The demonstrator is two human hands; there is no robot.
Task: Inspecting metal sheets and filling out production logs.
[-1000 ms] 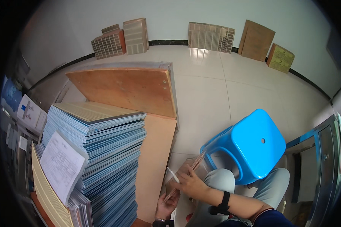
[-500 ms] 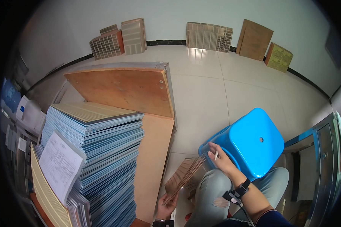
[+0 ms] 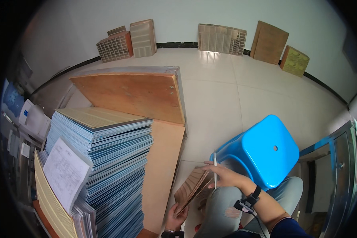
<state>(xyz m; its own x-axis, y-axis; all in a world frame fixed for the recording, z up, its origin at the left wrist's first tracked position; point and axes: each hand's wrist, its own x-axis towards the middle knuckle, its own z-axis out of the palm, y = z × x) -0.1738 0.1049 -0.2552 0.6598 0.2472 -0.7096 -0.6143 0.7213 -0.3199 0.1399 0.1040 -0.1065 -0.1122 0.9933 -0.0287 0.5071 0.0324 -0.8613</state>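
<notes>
Near the bottom centre, my left hand [image 3: 177, 216] is closed round the lower end of a small stack of thin copper-brown boards [image 3: 189, 184] with a curved pattern. The boards stand tilted beside my left knee, a few fanned apart. My right hand [image 3: 228, 177] is at their upper end, its fingers touching or very close to the top edge. A slim white pen [image 3: 215, 159] is gripped in that hand, pointing up. Left of my hands stands a tall row of blue-edged thin boards [image 3: 119, 150] in a wooden holder [image 3: 162, 158].
A blue plastic stool [image 3: 258, 150] stands just beyond my right hand. A written sheet of paper [image 3: 65, 172] leans on the boards at left. A metal cabinet [image 3: 341, 154] is at right. Several panels [image 3: 222, 39] and blocks lean along the far wall.
My right hand has moved left and down, from beside the stool to the top of the brown boards. The pen now stands upright, and the boards are spread differently.
</notes>
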